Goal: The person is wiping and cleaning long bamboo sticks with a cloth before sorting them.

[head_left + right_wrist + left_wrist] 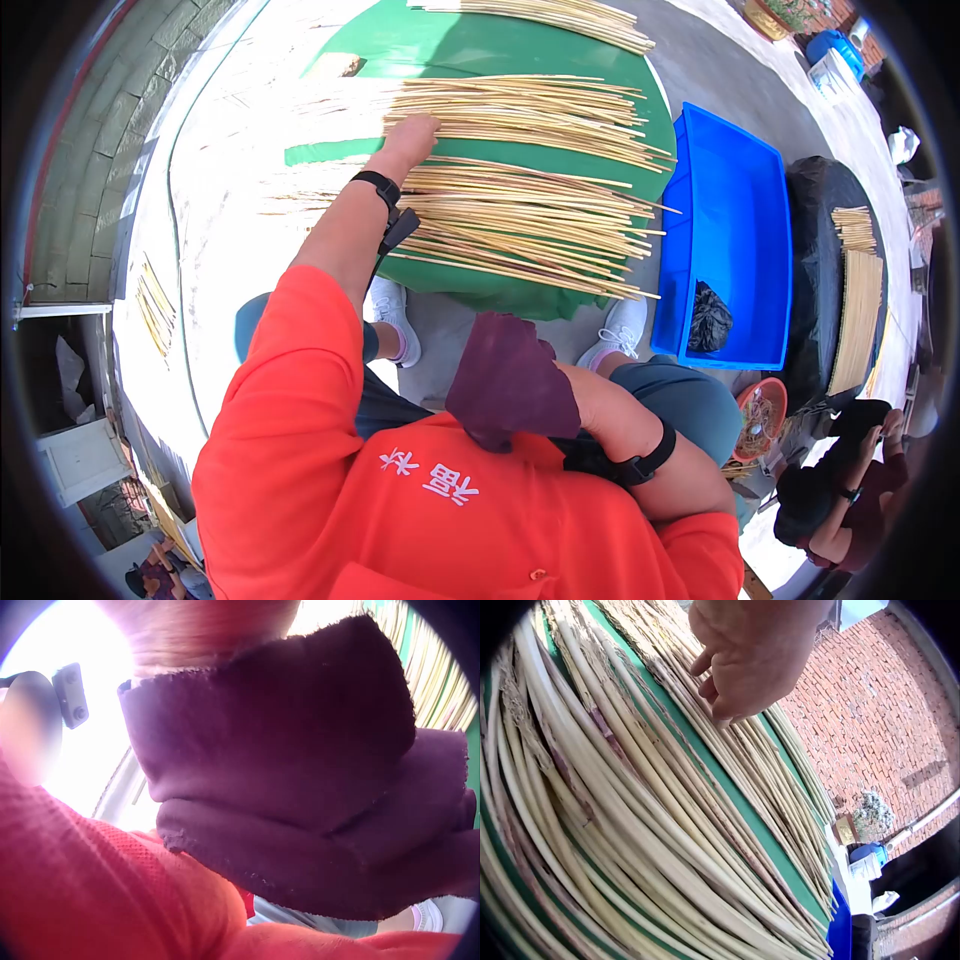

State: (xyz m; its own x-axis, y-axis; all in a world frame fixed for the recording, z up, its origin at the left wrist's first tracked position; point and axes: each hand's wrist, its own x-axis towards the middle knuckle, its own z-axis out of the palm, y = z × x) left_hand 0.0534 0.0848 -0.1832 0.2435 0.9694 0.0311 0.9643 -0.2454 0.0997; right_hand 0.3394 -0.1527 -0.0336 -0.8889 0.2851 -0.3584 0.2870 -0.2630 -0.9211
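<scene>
Long, thin, pale plant stalks lie in rows on a green cloth. My left hand is over the left part of the middle row of stalks. In the left wrist view its fingers bend loosely down, fingertips right at the stalks, nothing visible between them. A nearer row of stalks lies below it. A dark purple cloth hangs over my right hand in front of my body. This hand holds the cloth, its fingers hidden behind the folds.
A blue tub with a black plastic bag in it stands to the right. Beyond it are bundled stalks on black sheeting. More stalks lie at the far edge. A red basin and another person are at lower right.
</scene>
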